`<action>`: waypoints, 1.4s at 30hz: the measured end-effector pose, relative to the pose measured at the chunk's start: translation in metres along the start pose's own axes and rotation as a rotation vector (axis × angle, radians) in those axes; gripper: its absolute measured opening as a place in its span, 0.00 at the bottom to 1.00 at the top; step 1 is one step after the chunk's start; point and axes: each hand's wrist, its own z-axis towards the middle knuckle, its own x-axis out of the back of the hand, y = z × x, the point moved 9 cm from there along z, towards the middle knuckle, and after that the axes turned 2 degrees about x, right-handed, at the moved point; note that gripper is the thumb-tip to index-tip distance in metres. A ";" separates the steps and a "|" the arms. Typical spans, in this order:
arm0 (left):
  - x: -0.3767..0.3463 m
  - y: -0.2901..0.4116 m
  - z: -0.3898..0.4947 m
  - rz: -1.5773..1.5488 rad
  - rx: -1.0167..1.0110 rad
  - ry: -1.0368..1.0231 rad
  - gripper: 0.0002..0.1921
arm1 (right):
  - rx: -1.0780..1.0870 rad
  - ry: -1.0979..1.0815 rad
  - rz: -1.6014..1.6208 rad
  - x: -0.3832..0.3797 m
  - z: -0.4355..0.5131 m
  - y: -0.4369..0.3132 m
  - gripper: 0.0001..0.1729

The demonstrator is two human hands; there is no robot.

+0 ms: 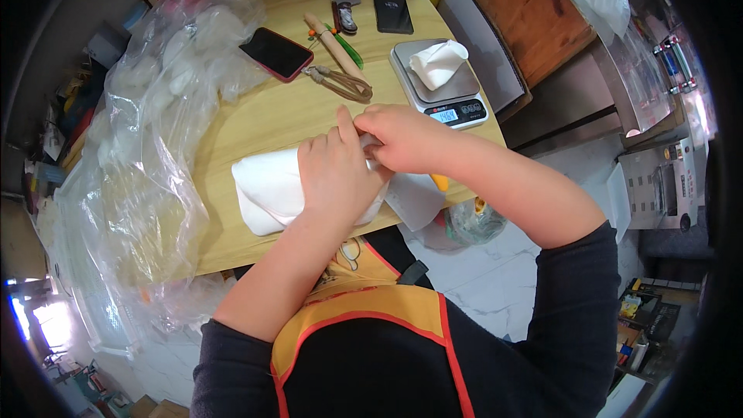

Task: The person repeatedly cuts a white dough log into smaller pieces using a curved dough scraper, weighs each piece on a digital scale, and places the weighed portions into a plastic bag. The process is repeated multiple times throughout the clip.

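A thick folded slab of smooth white dough (268, 186) lies near the front edge of the wooden table. Across its right part rests my left hand (336, 171), fingers curled over the far side. My right hand (400, 136) meets it there, thumb and fingers pinching the dough's right end; the contact itself is mostly hidden. Beyond my right hand, a torn white dough piece (439, 64) sits on the steel plate of a digital kitchen scale (468, 88), whose display is lit. Right of the slab lie a translucent white scraper (415, 200) and a yellow handle (439, 182), partly covered by my right forearm.
Clear plastic sheeting (157, 128) covers white lumps along the table's left side. Farther back are a red-edged phone (277, 53) with a cord strap (342, 83), a wooden rolling pin (335, 46), a green tool (350, 53) and a black phone (393, 10). A plastic bag (476, 222) hangs at the front right.
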 end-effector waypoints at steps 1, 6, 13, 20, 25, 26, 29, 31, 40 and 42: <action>-0.012 -0.004 0.005 0.026 0.029 -0.085 0.27 | -0.009 0.064 -0.036 0.001 -0.001 0.002 0.10; -0.027 -0.010 0.015 0.087 -0.012 -0.073 0.12 | 0.115 0.228 -0.206 0.002 -0.005 0.000 0.08; -0.054 -0.013 0.025 0.135 0.063 -0.282 0.14 | -0.104 0.045 0.012 -0.004 0.018 0.050 0.15; -0.073 -0.013 0.031 0.262 0.054 -0.554 0.18 | -0.109 -0.253 0.390 -0.006 0.000 0.045 0.18; -0.063 -0.016 0.039 0.075 0.135 -0.423 0.21 | 0.234 -0.019 0.957 0.080 -0.080 0.034 0.13; -0.063 -0.016 0.037 0.054 0.135 -0.416 0.21 | 0.178 0.257 0.960 0.109 -0.084 0.067 0.14; -0.055 -0.014 0.034 -0.022 0.118 -0.311 0.20 | -0.075 0.927 0.832 0.156 -0.100 0.170 0.16; -0.048 -0.010 0.036 -0.054 0.072 -0.209 0.18 | -0.144 0.977 0.867 0.154 -0.091 0.214 0.15; -0.053 -0.013 0.040 -0.049 0.122 -0.231 0.15 | -0.338 0.943 0.687 0.105 -0.058 0.278 0.12; -0.054 -0.015 0.039 -0.050 0.151 -0.238 0.15 | -0.310 0.936 0.736 0.101 -0.061 0.280 0.14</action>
